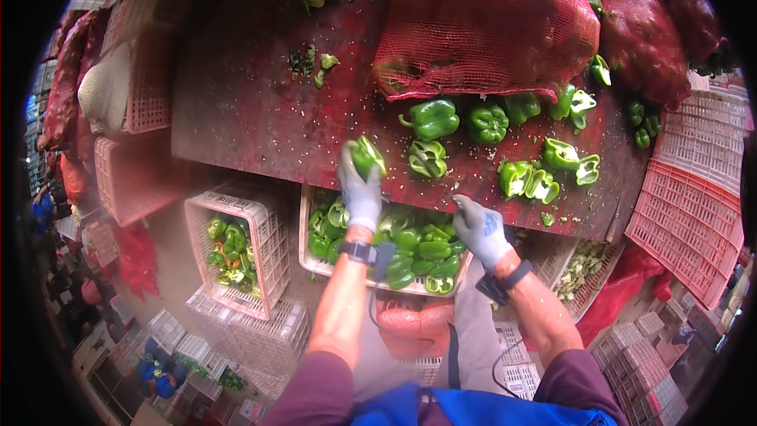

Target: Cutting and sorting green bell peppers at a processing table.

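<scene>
My left hand [361,196], in a pale work glove, is closed around a green bell pepper [367,156] with a pale cut edge, above the table's near edge. My right hand [482,230], gloved too, has its fingers curled together beside that edge; what is in them, if anything, I cannot make out. Below both hands stands a crate [306,244] of green pepper pieces [410,248]. On the table in front lie an opened pepper [426,158], whole peppers [434,119] and several cut halves [516,179] to the right.
A red mesh sack [489,24] of peppers lies on the red-stained table [260,110], with more sacks [635,24] at far right. Scraps [323,63] are scattered there. A crate of peppers [268,260] stands left, a crate of pale trimmings [583,268] right. Stacked crates [686,213] flank the table.
</scene>
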`<move>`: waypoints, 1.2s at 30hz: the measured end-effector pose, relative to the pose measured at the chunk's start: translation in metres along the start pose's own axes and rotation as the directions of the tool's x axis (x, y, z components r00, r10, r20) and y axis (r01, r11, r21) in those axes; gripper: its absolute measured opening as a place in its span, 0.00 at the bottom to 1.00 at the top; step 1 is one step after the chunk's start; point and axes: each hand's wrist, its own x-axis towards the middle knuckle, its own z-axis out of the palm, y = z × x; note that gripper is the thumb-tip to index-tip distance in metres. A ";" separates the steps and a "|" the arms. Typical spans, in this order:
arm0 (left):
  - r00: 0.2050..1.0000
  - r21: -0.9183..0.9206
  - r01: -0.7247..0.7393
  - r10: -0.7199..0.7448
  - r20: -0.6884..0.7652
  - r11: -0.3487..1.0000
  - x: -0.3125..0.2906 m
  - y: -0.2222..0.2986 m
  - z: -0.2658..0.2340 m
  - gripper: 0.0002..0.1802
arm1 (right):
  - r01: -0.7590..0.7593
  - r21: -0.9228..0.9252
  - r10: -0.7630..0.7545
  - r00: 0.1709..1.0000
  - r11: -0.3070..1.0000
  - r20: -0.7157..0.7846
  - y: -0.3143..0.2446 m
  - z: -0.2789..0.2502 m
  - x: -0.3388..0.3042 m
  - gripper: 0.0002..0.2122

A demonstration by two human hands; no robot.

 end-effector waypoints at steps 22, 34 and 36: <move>0.921 -0.019 -0.147 0.144 0.362 0.989 0.030 0.097 0.100 0.30 | -0.444 0.405 0.553 0.807 0.799 -0.208 0.004 -0.005 0.009 0.11; 0.900 -0.076 -0.038 0.067 0.431 0.996 0.019 0.101 0.093 0.29 | -0.463 -0.149 0.476 0.877 0.874 0.061 0.024 -0.011 0.072 0.11; 0.904 -0.097 0.010 0.032 0.426 0.995 0.021 0.093 0.093 0.30 | -0.446 -0.181 0.470 0.873 0.877 0.127 0.028 -0.007 0.093 0.13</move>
